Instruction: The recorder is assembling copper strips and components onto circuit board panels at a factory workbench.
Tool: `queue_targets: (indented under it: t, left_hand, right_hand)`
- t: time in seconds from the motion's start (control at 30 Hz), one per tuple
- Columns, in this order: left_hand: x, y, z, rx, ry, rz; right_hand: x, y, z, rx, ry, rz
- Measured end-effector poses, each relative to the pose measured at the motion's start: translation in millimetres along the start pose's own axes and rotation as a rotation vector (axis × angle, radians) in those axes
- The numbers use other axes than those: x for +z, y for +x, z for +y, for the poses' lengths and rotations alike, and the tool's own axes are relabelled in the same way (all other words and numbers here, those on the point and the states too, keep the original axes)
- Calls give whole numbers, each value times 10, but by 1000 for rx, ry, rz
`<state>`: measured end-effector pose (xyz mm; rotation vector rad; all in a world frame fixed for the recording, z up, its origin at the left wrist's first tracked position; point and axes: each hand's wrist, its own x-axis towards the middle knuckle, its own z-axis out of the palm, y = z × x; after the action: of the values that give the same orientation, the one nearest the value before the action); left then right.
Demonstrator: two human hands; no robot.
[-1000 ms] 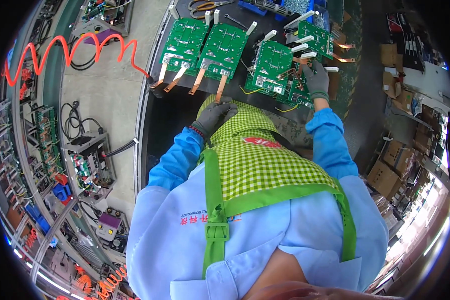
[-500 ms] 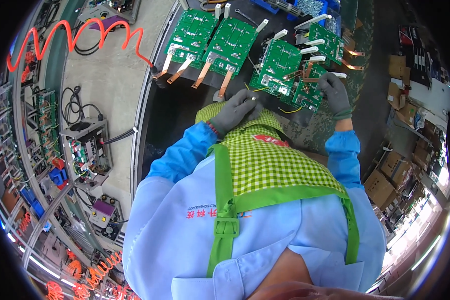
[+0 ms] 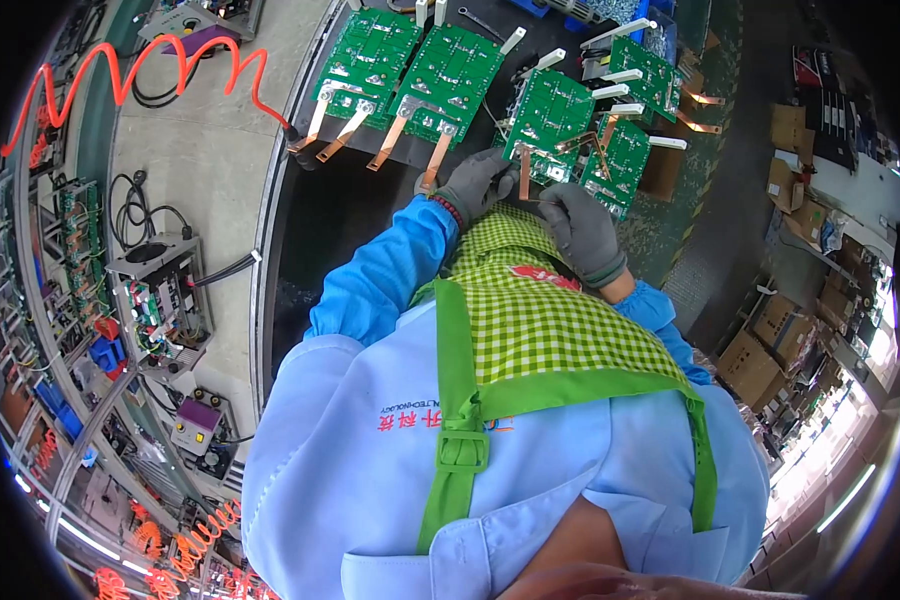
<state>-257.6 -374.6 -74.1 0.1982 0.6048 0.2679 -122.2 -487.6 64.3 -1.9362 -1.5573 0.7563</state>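
Note:
In front of me lies a green circuit board (image 3: 548, 108) with silvery pads along its near edge. A bent copper strip (image 3: 525, 174) stands at that edge, its upper end over a pad. My right hand (image 3: 582, 235), in a grey glove, pinches the strip's near end. My left hand (image 3: 476, 186), also gloved in grey, is beside the strip at the board's near left corner. Its fingers are curled together, and what they hold is hidden. Loose copper pieces (image 3: 600, 150) lie across the board's right side and the smaller board (image 3: 618, 165) next to it.
Two green boards with copper strips (image 3: 450, 75) stand to the left on the dark bench (image 3: 320, 220). Another board (image 3: 645, 80) with copper strips is at the far right. White posts (image 3: 545, 62) stick up from the boards. A wrench (image 3: 478, 22) and blue bins (image 3: 620, 12) lie farther back.
My right hand has moved left from the smaller right board, and a copper strip now stands at the middle board's edge. My left hand has moved up to that board. The view has shifted slightly.

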Motion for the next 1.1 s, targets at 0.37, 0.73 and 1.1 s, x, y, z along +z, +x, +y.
queue_targets:
  t: [0.37, 0.73, 1.1]
  left_hand:
    - [-88, 26, -75, 26, 86, -112]
    - [221, -108, -43, 66, 97, 16]
    - [307, -123, -142, 210, 494, 216]
  right_hand:
    - [77, -20, -29, -24, -69, -18]
    - [293, 71, -83, -103, -303, -210]
    - [-749, 692, -260, 149, 82, -350]
